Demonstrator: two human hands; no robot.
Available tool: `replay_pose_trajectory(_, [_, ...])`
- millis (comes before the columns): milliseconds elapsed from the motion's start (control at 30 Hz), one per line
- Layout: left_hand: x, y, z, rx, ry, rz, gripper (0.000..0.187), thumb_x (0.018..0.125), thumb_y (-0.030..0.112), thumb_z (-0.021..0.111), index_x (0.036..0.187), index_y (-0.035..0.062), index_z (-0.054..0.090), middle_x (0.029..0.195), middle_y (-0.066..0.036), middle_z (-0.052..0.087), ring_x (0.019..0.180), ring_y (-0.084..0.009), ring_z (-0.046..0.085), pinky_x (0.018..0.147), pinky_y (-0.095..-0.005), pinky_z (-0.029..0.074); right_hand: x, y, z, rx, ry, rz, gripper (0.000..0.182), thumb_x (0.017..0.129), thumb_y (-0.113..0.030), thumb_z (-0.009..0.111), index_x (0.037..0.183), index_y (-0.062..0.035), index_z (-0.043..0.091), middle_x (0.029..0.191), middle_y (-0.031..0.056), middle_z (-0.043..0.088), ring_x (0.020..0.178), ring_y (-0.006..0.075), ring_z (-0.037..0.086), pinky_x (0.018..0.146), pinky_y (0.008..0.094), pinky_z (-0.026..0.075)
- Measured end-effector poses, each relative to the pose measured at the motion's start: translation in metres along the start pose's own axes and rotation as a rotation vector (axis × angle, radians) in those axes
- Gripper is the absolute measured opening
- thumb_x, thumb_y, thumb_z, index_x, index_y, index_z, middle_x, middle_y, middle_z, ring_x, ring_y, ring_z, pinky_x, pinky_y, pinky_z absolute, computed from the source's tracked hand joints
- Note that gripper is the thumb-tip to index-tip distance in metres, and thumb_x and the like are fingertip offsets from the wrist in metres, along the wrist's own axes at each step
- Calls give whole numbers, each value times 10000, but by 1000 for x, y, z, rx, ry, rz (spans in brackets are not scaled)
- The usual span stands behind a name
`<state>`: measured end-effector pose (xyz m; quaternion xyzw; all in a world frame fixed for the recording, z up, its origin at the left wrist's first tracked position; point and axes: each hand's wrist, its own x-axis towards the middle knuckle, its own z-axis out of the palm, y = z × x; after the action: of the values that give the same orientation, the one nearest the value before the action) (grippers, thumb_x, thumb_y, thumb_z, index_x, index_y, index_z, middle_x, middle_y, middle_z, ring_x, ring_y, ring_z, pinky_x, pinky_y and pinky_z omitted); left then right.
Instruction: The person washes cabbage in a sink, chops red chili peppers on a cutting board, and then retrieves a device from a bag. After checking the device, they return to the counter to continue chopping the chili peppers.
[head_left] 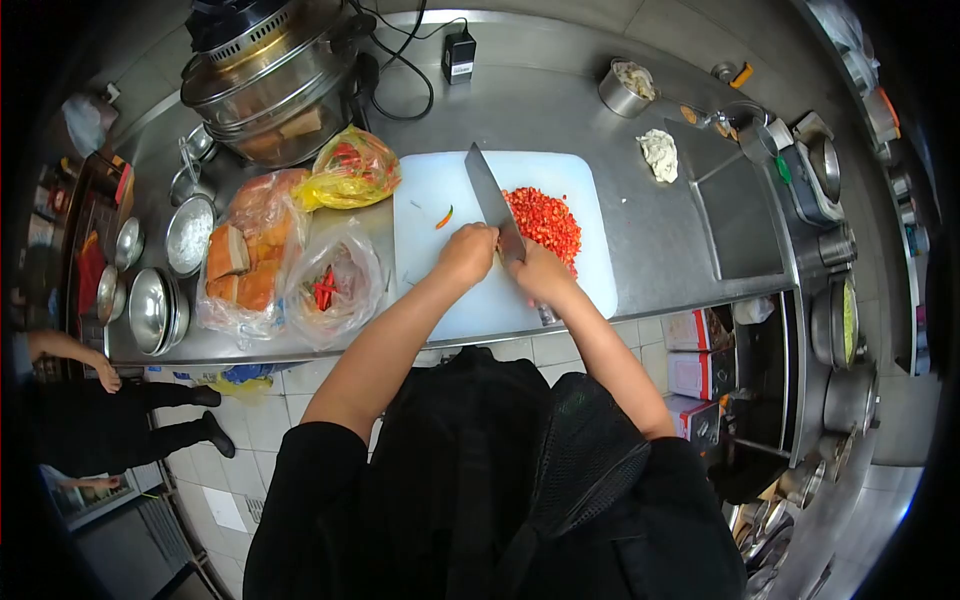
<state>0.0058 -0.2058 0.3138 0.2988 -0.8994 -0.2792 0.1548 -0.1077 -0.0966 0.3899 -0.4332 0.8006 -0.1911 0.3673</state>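
Observation:
My right hand [545, 277] is closed round a large kitchen knife [487, 192], its broad blade pointing away from me over a white cutting board [435, 295]. Just left of the blade, my left hand [470, 254] has its fingers curled in at the knife; whatever they pinch is hidden. A heap of chopped red chilies [545, 225] lies on the board right of the blade. One small orange-green chili piece [444, 217] sits apart on the left side of the board.
Left of the board are an open plastic bag of red chilies [325, 288], a yellow bag of chilies [352, 170], bagged browned blocks [262, 250] and metal bowls [150, 310]. A sink [740, 225] is at right. Another person [90, 420] stands at far left.

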Motion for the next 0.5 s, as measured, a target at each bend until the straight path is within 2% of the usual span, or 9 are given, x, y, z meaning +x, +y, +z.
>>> replay_pose_trajectory(67, [-6, 2, -2, 52, -54, -18, 117, 847, 97, 558, 863, 11, 637, 885, -201, 633, 879, -383, 615, 781, -474, 493, 0, 10, -7, 119, -62, -7, 392, 859, -116, 499, 1214, 47, 469, 700, 160, 633, 442, 215, 570, 450, 363, 477])
replay_pose_trajectory(100, [-9, 1, -6, 58, -46, -13, 117, 847, 97, 558, 863, 11, 637, 885, -201, 633, 879, -383, 615, 781, -474, 493, -1, 14, -11, 120, -54, -17, 392, 859, -116, 499, 1214, 47, 469, 700, 160, 633, 442, 215, 570, 450, 363, 477])
replay_pose_trajectory(167, [-18, -5, -22, 213, -253, -70, 136, 867, 124, 560, 879, 19, 646, 893, -197, 638, 896, -375, 620, 790, -474, 493, -7, 16, -19, 193, -44, -9, 354, 862, -127, 516, 1173, 42, 498, 694, 140, 632, 438, 187, 552, 432, 334, 458])
replay_pose_trajectory(300, [-25, -22, -54, 170, -191, -213, 86, 831, 39, 571, 894, 12, 623, 992, -193, 634, 947, -363, 616, 826, -466, 501, -1, 38, -19, 338, -69, 61, 284, 866, -124, 512, 1104, 25, 547, 701, 130, 638, 449, 175, 550, 429, 315, 455])
replay_pose_trajectory(333, [-25, -28, -57, 175, -63, -189, 80, 839, 50, 573, 894, 13, 618, 980, -188, 628, 941, -360, 610, 819, -461, 499, -3, 37, -18, 340, -70, 58, 284, 866, -124, 512, 1104, 25, 547, 701, 130, 638, 449, 175, 550, 429, 315, 455])
replay_pose_trajectory(367, [-23, -33, -60, 179, 68, -161, 78, 846, 62, 574, 894, 15, 613, 969, -184, 623, 935, -358, 603, 812, -456, 497, -3, 35, -17, 276, -50, 41, 347, 861, -120, 502, 1177, 19, 539, 705, 130, 643, 452, 188, 561, 448, 334, 470])
replay_pose_trajectory(400, [-18, -43, -56, 163, 86, -114, 74, 843, 82, 582, 857, 14, 608, 944, -174, 614, 921, -355, 595, 806, -457, 494, -3, 31, -17, 212, -27, 22, 415, 857, -116, 491, 1250, 12, 531, 708, 131, 647, 454, 202, 572, 466, 352, 484])
replay_pose_trajectory(500, [-7, -46, -54, 92, 23, -67, 80, 840, 80, 575, 827, 10, 610, 931, -167, 615, 917, -353, 596, 804, -457, 492, -7, 18, -14, 125, 47, -17, 376, 858, -120, 477, 1202, 14, 546, 694, 142, 655, 463, 224, 594, 475, 364, 491])
